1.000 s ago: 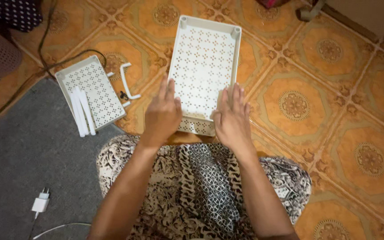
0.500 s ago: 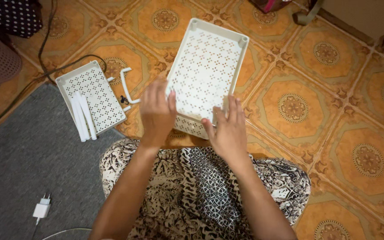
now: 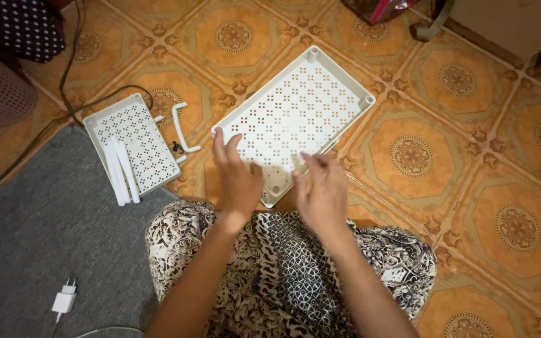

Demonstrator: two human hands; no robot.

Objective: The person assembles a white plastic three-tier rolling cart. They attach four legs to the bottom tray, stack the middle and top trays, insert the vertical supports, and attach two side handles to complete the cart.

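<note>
Hands at the perforated white shelf panel (image 3: 298,119) on the tiled floor (image 3: 483,156).
Left hand (image 3: 238,178), fingers spread, touched its near-left edge; right hand (image 3: 320,191) hovered loosely open, slightly blurred, by the near corner; its long axis ran away rightward.

A large white plastic tray panel (image 3: 295,119) is lying flat on the orange patterned floor tiles, turned at a slant so that one corner is pointing toward the person's lap. Its face is showing rows of small cut-out crosses and dots inside a raised rim, with a round socket sitting at each visible corner. Its near edge is lying partly hidden under the fingers, and the rest is showing in full.
</note>
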